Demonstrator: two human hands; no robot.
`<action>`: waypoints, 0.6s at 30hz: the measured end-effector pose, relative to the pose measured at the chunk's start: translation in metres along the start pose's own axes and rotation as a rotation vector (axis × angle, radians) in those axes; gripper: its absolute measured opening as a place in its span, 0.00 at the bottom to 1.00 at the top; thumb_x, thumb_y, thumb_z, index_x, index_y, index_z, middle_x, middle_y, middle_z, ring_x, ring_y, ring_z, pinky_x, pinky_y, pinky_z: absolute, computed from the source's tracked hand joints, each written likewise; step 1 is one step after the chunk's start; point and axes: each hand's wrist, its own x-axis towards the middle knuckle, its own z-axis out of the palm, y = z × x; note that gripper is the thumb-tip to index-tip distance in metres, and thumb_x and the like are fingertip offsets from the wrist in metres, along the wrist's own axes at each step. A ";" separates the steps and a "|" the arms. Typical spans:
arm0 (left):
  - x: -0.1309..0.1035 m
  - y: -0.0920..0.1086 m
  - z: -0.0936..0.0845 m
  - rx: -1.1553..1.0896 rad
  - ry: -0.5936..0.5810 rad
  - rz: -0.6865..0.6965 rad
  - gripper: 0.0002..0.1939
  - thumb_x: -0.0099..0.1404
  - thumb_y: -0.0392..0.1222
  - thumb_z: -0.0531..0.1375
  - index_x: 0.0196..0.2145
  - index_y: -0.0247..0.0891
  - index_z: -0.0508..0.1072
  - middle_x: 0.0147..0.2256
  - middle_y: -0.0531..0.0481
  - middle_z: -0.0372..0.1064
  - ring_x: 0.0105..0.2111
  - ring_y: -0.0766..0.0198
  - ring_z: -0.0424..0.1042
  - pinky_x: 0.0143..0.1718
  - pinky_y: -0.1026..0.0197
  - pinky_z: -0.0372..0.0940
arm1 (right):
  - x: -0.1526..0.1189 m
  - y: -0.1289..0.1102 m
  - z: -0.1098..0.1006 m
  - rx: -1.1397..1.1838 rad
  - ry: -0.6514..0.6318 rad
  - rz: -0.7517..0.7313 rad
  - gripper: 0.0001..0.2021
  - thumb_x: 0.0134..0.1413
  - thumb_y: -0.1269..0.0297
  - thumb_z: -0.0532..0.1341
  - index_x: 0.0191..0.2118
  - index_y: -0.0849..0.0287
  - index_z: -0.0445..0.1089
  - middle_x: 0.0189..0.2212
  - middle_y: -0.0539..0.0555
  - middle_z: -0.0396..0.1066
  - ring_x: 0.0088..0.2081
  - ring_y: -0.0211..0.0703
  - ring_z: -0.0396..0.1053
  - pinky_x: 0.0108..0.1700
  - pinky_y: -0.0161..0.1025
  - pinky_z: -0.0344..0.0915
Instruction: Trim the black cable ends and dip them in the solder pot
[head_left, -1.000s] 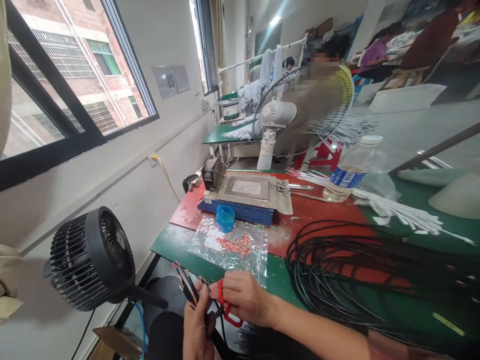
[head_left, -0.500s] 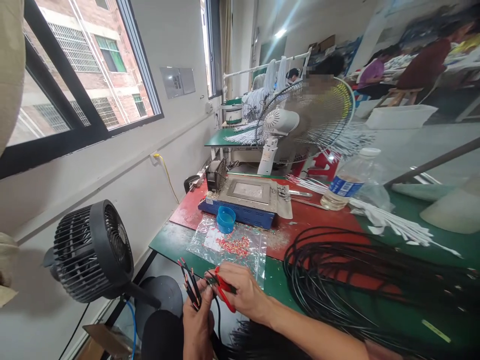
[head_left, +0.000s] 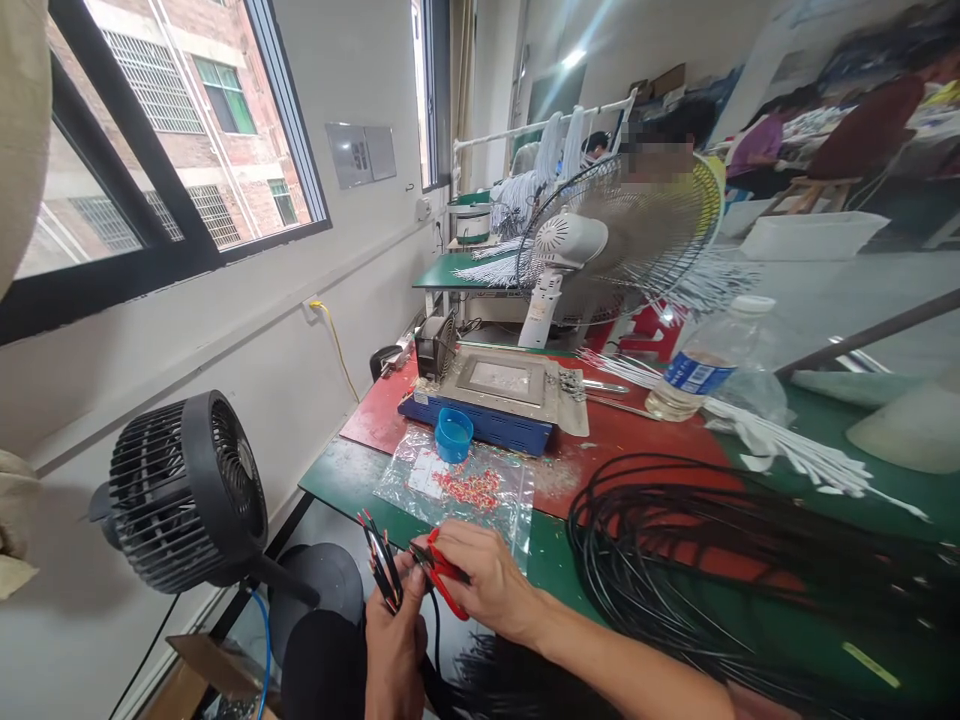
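Head view: cutter's (head_left: 444,578) blades hidden (right hand (head_left: 484,580)).

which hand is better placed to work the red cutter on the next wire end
Right. The right hand already grips the red-handled cutter, its tip pointing at the bundle of thin black and red wires. The left hand is closed around that bundle, so it is probably best left steadying it.

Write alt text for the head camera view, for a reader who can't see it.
At a green table's near edge, the left hand grips a bundle of thin black and red wires while the right hand holds a red-handled cutter against them. Coiled black cable lies right; a black fan stands left.
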 end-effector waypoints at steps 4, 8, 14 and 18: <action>-0.004 0.005 0.001 0.024 -0.005 -0.030 0.24 0.38 0.49 0.68 0.34 0.37 0.74 0.15 0.57 0.63 0.16 0.73 0.60 0.16 0.68 0.52 | -0.004 0.003 0.002 -0.061 -0.009 -0.020 0.05 0.55 0.68 0.54 0.32 0.61 0.66 0.25 0.53 0.65 0.28 0.37 0.60 0.30 0.34 0.56; -0.008 0.010 0.001 0.051 -0.009 -0.052 0.22 0.40 0.48 0.67 0.34 0.37 0.73 0.21 0.55 0.67 0.14 0.78 0.53 0.14 0.69 0.45 | -0.006 0.002 0.001 -0.108 0.000 -0.070 0.06 0.55 0.69 0.52 0.33 0.60 0.66 0.25 0.53 0.65 0.28 0.38 0.60 0.28 0.34 0.55; -0.008 0.014 0.001 0.052 -0.104 -0.112 0.16 0.49 0.49 0.61 0.35 0.40 0.68 0.19 0.60 0.58 0.14 0.81 0.42 0.15 0.71 0.35 | -0.003 -0.001 -0.011 -0.208 -0.045 -0.227 0.07 0.55 0.69 0.52 0.35 0.60 0.66 0.24 0.52 0.66 0.26 0.38 0.58 0.26 0.36 0.51; -0.006 0.013 -0.002 -0.059 -0.112 -0.198 0.14 0.48 0.47 0.63 0.32 0.40 0.66 0.16 0.63 0.47 0.13 0.80 0.39 0.13 0.71 0.35 | -0.004 -0.002 -0.017 -0.330 -0.121 -0.414 0.07 0.56 0.70 0.53 0.39 0.61 0.66 0.27 0.52 0.69 0.26 0.37 0.59 0.25 0.37 0.47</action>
